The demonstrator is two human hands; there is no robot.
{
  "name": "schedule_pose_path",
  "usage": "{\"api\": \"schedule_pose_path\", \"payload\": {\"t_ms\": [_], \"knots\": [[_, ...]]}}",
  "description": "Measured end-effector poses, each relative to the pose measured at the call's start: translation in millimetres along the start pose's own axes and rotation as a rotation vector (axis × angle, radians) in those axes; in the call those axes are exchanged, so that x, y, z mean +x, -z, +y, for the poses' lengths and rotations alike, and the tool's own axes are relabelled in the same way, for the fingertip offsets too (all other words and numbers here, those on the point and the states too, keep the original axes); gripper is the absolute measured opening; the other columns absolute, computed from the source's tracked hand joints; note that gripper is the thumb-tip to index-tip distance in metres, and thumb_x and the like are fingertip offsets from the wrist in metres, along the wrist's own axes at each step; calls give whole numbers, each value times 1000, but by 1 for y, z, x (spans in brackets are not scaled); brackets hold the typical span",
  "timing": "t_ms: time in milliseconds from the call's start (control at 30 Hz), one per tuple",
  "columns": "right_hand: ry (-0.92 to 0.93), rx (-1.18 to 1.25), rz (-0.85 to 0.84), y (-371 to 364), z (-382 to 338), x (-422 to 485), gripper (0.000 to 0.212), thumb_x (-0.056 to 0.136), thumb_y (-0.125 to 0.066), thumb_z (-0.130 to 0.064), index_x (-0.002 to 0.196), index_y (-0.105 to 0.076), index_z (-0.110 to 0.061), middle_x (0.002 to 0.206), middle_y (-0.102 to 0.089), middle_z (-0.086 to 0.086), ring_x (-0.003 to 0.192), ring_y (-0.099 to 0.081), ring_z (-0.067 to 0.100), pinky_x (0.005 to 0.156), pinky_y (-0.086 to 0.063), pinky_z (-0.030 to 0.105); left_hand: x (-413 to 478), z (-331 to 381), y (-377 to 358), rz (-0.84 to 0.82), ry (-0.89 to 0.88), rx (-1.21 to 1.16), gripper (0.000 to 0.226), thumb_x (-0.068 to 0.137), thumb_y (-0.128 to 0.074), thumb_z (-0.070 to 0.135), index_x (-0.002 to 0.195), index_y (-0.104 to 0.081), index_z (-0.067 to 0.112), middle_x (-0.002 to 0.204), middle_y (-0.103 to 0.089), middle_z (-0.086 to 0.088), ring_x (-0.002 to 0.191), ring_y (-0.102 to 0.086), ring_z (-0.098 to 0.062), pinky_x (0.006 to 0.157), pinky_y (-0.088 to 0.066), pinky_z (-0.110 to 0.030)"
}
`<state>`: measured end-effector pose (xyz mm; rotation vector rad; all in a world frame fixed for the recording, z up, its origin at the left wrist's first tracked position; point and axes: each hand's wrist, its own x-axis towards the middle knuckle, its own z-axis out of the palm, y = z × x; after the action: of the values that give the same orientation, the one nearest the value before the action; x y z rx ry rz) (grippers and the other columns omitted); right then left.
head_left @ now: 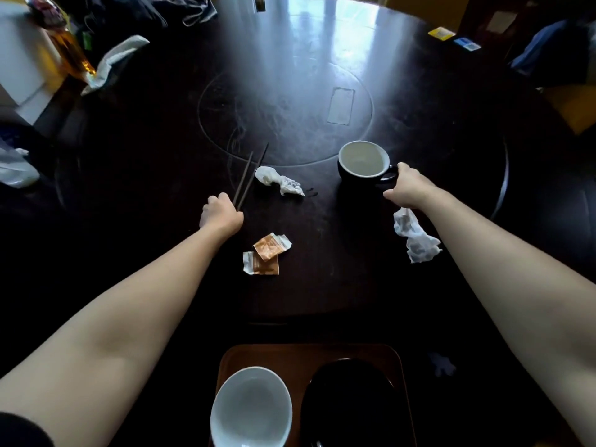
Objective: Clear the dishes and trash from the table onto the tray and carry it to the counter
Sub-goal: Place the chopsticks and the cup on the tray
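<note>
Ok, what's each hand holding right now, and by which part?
The left hand grips the pair of dark chopsticks at their near ends. The right hand has its grip on the handle of the dark ceramic cup.

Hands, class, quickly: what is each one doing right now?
Left hand: closed on the chopsticks.
Right hand: closed on the cup handle.

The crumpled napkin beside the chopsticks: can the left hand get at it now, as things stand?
Probably not right away. The left hand is closed around the chopsticks, so its fingers are occupied. The crumpled napkin lies close by, with bare table between them.
</note>
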<state>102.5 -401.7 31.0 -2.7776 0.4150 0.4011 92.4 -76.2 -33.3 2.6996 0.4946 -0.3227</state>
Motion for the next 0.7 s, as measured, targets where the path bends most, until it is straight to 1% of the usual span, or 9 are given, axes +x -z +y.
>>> {"api": "schedule_pose_path", "payload": {"t_ms": [133, 267, 433, 467, 533, 567, 600, 633, 700], "knots": [[-38, 88, -18, -12, 3, 22, 56, 84, -53, -15, 134, -30, -5, 138, -42, 19, 122, -46, 37, 96, -40, 38, 13, -2, -4, 18, -27, 18, 39, 86, -55, 22, 118, -48, 2, 124, -53, -20, 112, -54, -37, 92, -48, -46], [-28, 147, 123, -15, 6, 36, 41, 88, -48, -18, 126, -43, -2, 130, -50, 24, 118, -48, 39, 92, -41, 39, 23, 0, -4, -12, -17, 36, 42, 84, -58, 23, 118, -49, 1, 121, -57, -20, 108, -57, -37, 87, -50, -43], [33, 93, 53, -15, 2, 40, 33, 86, -50, -15, 116, -53, -2, 121, -57, 23, 110, -53, 38, 85, -43, 36, 30, 2, -3, -56, -1, 69, 43, 83, -61, 27, 114, -53, -2, 115, -61, -21, 102, -61, -37, 76, -49, -39], [31, 104, 37, -16, 1, 41, 30, 85, -50, -15, 111, -56, -3, 117, -59, 22, 104, -56, 37, 79, -43, 34, 31, 2, -3, -57, 4, 66, 42, 83, -62, 27, 111, -55, -3, 114, -61, -22, 101, -61, -37, 75, -49, -38], [2, 177, -47, -15, 0, 42, 17, 83, -51, -17, 94, -60, -8, 95, -62, 19, 75, -57, 31, 62, -42, 30, 30, 5, -5, -44, 12, 64, 43, 82, -63, 26, 111, -54, -4, 115, -60, -22, 102, -61, -38, 77, -50, -39], [-22, 225, -119, -14, 0, 41, 10, 83, -51, -17, 86, -58, -10, 81, -58, 15, 61, -51, 26, 54, -40, 28, 29, 7, -5, -37, 21, 68, 44, 82, -63, 26, 113, -52, -4, 116, -60, -22, 103, -60, -38, 78, -49, -38], [-52, 265, -194, -13, 0, 42, 7, 84, -49, -16, 82, -54, -12, 71, -53, 11, 52, -44, 21, 48, -36, 25, 28, 8, -5, -35, 28, 73, 46, 83, -63, 25, 115, -50, -4, 117, -59, -22, 104, -60, -37, 77, -48, -38], [-79, 298, -262, -11, 0, 41, 7, 86, -47, -15, 81, -51, -12, 65, -48, 7, 49, -40, 18, 46, -33, 23, 28, 9, -4, -41, 29, 77, 47, 83, -63, 25, 117, -48, -3, 117, -59, -21, 105, -60, -37, 74, -47, -37], [-104, 347, -366, -8, -1, 38, 13, 89, -43, -14, 77, -47, -13, 63, -47, 5, 45, -38, 15, 43, -31, 20, 30, 7, -2, -69, 12, 75, 48, 83, -62, 26, 118, -46, -3, 115, -60, -20, 102, -61, -36, 70, -44, -36]]}}
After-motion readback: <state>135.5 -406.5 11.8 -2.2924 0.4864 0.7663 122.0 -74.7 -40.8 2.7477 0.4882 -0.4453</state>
